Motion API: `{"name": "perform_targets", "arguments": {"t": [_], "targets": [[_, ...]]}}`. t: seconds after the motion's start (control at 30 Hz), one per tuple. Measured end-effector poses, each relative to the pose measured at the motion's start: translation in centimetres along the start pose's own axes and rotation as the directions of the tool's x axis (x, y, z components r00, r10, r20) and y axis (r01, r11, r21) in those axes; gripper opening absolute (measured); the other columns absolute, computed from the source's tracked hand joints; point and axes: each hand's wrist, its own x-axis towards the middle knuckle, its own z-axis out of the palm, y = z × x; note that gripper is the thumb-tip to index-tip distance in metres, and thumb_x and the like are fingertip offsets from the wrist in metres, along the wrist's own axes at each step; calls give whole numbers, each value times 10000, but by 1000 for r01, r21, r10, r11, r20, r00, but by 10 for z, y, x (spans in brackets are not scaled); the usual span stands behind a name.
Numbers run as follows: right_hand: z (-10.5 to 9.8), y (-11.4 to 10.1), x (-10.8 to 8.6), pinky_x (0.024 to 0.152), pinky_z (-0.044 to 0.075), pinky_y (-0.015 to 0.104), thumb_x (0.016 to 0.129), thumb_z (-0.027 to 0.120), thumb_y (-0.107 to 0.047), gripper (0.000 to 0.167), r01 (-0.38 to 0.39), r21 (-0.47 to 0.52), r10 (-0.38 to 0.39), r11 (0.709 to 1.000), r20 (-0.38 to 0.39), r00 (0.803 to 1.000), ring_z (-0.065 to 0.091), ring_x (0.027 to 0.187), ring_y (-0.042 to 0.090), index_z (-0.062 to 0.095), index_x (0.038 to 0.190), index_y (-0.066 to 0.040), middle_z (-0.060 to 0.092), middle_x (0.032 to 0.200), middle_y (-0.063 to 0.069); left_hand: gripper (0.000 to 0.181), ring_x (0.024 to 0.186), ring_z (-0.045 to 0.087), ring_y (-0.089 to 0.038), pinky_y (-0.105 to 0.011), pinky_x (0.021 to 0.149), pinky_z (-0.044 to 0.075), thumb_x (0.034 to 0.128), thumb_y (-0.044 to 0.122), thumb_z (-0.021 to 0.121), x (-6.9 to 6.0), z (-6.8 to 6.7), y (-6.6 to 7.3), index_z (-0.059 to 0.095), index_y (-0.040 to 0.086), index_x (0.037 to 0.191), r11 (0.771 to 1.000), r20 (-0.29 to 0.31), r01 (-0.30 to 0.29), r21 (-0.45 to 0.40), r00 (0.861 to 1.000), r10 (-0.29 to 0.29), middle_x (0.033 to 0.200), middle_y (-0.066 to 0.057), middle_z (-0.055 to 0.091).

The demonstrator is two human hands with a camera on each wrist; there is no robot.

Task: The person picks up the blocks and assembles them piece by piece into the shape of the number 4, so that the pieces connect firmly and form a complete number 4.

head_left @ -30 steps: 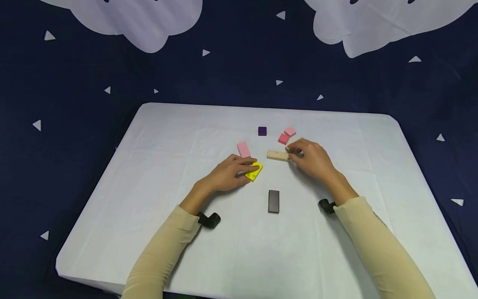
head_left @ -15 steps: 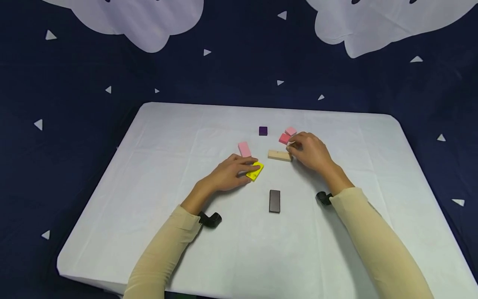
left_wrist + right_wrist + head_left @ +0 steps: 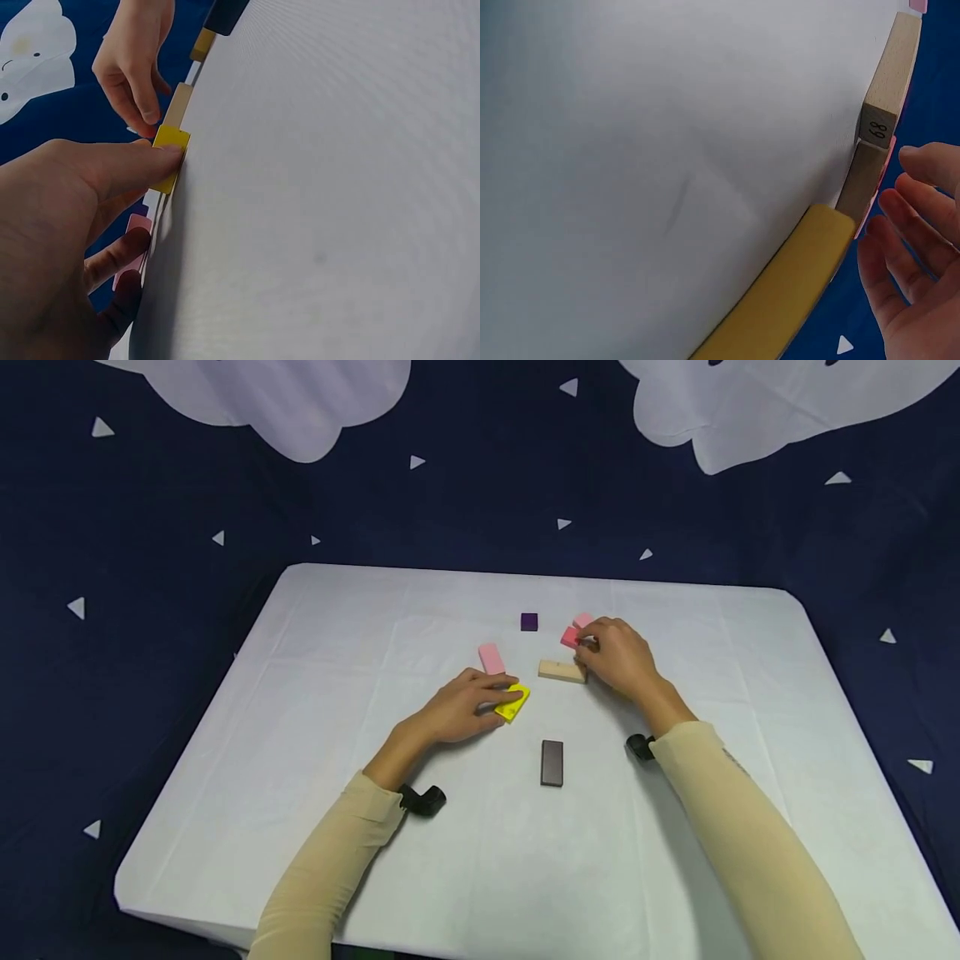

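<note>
My left hand (image 3: 459, 706) holds a flat yellow block (image 3: 514, 702) on the white tabletop, fingers over it and the thumb along its near side. Just behind those fingers lies a pink block (image 3: 491, 658). My right hand (image 3: 618, 652) is at a red block (image 3: 570, 637), with fingertips by its near edge; contact is unclear. In the right wrist view its fingers are apart and loosely bent, with nothing visibly held. A light pink block (image 3: 582, 621) sits behind the red one. A plain wooden block (image 3: 562, 671) lies beside the right thumb.
A dark purple block (image 3: 529, 622) stands farther back, and a dark grey block (image 3: 552, 763) lies nearer me. Another yellow block (image 3: 780, 292) shows in the right wrist view, beside a second wooden block (image 3: 861, 180). A dark blue patterned cloth (image 3: 480, 493) surrounds the table.
My right hand has shifted slightly back and left, from the wooden block towards the red block. My left hand stays on the yellow block.
</note>
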Motion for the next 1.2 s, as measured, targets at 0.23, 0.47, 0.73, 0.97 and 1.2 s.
{"name": "perform_targets", "arguments": {"t": [0.23, 0.47, 0.73, 0.97, 1.2], "targets": [[7, 1, 4, 911, 428, 519, 875, 687, -219, 293, -1, -25, 2, 1000, 40, 999, 510, 1109, 292, 701, 1122, -63, 606, 1179, 111, 480, 1178, 403, -140, -318, 941, 384, 907, 339, 663, -2, 2, -1, 551, 286, 1370, 1000, 21, 5, -1, 1000, -5, 1469, 130, 407], [6, -2, 7, 907, 425, 536, 865, 686, -215, 298, 1, -51, 1, 999, 39, 999, 503, 1122, 310, 700, 1116, -55, 587, 1184, 122, 474, 1180, 396, -134, -323, 938, 384, 909, 345, 660, -1, 2, -1, 553, 288, 1368, 1000, 8, 8, -2, 1000, -8, 1468, 135, 406], [3, -4, 9, 839, 449, 524, 874, 676, -243, 266, -34, -77, 38, 996, 54, 998, 505, 1051, 285, 705, 1070, -67, 566, 1184, 115, 476, 1180, 395, -129, -314, 939, 382, 909, 347, 660, 2, 1, -1, 551, 290, 1370, 1000, 7, -3, -4, 1000, 3, 1470, 128, 407], [5, -2, 10, 839, 452, 522, 875, 647, -227, 317, -56, -94, 59, 994, 28, 998, 538, 1033, 291, 689, 1156, -86, 617, 1145, 114, 474, 1170, 401, -141, -320, 929, 382, 907, 340, 664, 3, 0, -1, 558, 280, 1365, 1000, 2, -11, -8, 1000, 11, 1466, 115, 416], [6, -2, 11, 847, 453, 500, 893, 652, -240, 346, -52, -117, 53, 992, 3, 999, 568, 1026, 288, 682, 1198, -80, 666, 1103, 89, 473, 1171, 396, -134, -315, 925, 380, 910, 349, 657, 1, 1, -2, 554, 284, 1367, 1000, -2, -6, 4, 1000, 6, 1468, 128, 407]]}}
